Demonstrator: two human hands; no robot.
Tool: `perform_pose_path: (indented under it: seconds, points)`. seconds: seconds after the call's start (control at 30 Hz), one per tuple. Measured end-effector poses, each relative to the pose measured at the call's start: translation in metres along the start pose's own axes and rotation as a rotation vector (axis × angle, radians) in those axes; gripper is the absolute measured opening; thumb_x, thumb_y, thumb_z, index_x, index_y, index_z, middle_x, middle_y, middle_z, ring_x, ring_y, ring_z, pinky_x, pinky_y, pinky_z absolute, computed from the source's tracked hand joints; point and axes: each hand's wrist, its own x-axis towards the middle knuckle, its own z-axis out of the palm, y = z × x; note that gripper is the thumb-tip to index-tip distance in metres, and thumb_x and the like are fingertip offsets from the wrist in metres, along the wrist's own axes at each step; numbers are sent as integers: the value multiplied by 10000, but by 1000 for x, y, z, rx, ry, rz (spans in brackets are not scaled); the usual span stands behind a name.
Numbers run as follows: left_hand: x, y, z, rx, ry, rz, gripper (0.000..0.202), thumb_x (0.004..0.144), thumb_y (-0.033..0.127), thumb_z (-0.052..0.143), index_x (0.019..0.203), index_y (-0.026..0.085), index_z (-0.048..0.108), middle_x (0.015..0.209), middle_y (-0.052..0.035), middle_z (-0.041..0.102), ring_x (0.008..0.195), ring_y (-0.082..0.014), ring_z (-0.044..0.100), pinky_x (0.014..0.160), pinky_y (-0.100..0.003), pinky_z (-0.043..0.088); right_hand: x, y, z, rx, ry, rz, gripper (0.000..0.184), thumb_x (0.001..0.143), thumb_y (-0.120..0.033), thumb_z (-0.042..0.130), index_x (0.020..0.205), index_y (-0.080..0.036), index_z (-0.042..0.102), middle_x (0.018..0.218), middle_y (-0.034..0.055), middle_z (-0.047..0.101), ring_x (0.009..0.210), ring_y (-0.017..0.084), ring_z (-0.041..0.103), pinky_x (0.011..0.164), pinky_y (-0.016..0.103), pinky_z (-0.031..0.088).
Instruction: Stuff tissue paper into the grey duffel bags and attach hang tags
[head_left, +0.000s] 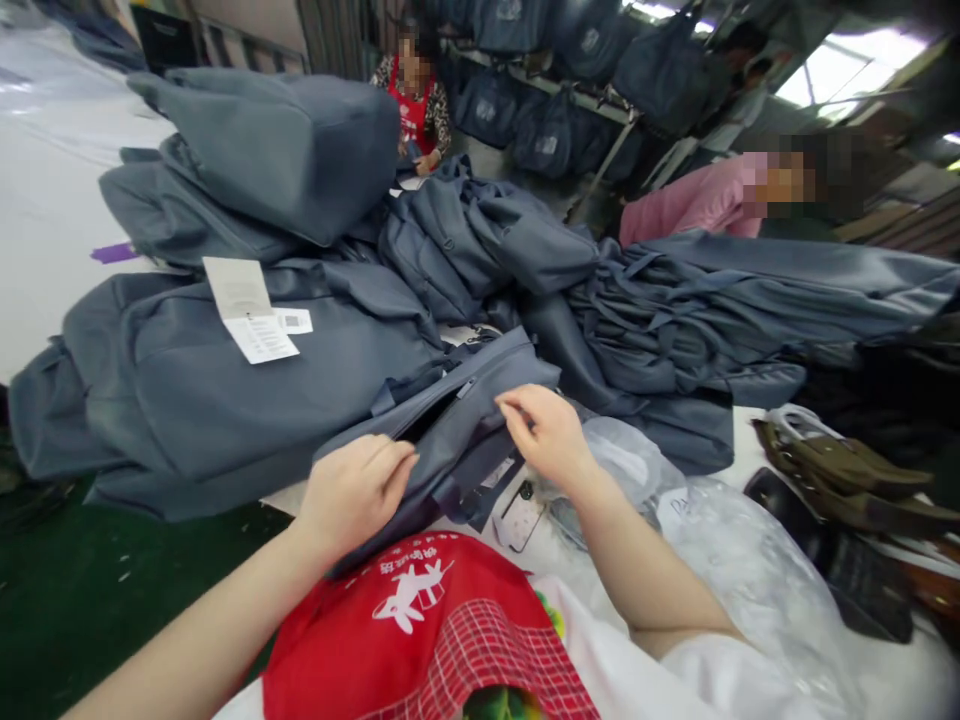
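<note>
A blue-grey bag lies in front of me with its long zip partly open, so a dark slit shows along the top. My left hand is closed at the near end of this slit, gripping the bag by its edge. Over the bag's right side, my right hand has thumb and fingers pinched together. Whatever lies between those fingertips, if anything, is too small to make out. The zip pull rests between the two hands, touched by neither.
Blue-grey bags are heaped left and behind, one bearing a paper tag. A phone and clear plastic bags lie to the right. Two co-workers, one in a red apron, one in a pink top, are beyond.
</note>
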Motion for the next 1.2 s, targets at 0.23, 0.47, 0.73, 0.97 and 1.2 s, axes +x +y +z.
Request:
perform_pose_path:
  seconds: [0.23, 0.47, 0.73, 0.97, 1.2]
  points:
    - [117, 46, 19, 310, -251, 349, 361, 907, 128, 339, 1196, 156, 553, 983, -129, 596, 856, -243, 602, 649, -325, 464, 20, 42, 17, 34, -61, -78, 728, 749, -64, 469, 1452, -202, 339, 1537, 89, 288, 1167, 216, 544, 1000, 369, 449]
    - [137, 36, 15, 538, -309, 512, 357, 920, 102, 276, 1087, 75, 591, 928, -168, 605, 820, -261, 587, 585, -338, 412, 57, 55, 30, -32, -115, -163, 718, 764, -99, 542, 1447, -185, 341, 1523, 96, 307, 1213, 251, 518, 1020, 386, 431]
    - [147, 18, 11, 538, -304, 427, 292, 912, 80, 325, 963, 79, 613, 874, -158, 595, 781, -250, 575, 582, -326, 372, 83, 52, 38, -306, -193, -269, 579, 835, -237, 614, 1381, -215, 421, 1363, 102, 486, 972, 256, 636, 797, 356, 506]
    - [111, -9, -16, 651, -337, 446, 235, 907, 80, 365, 877, 132, 592, 852, -108, 588, 747, -222, 546, 572, -312, 357, 97, 49, 54, -452, -198, -304, 277, 986, -233, 338, 1147, -169, 554, 1104, 108, 604, 824, 211, 647, 659, 306, 449]
    - [-38, -93, -14, 525, -527, 194, 298, 839, 39, 385, 850, 170, 653, 830, -112, 628, 750, -257, 598, 618, -352, 447, 137, 62, 46, -476, -109, -167, 286, 998, -294, 345, 1129, -140, 548, 1098, 141, 600, 896, 248, 634, 702, 323, 429]
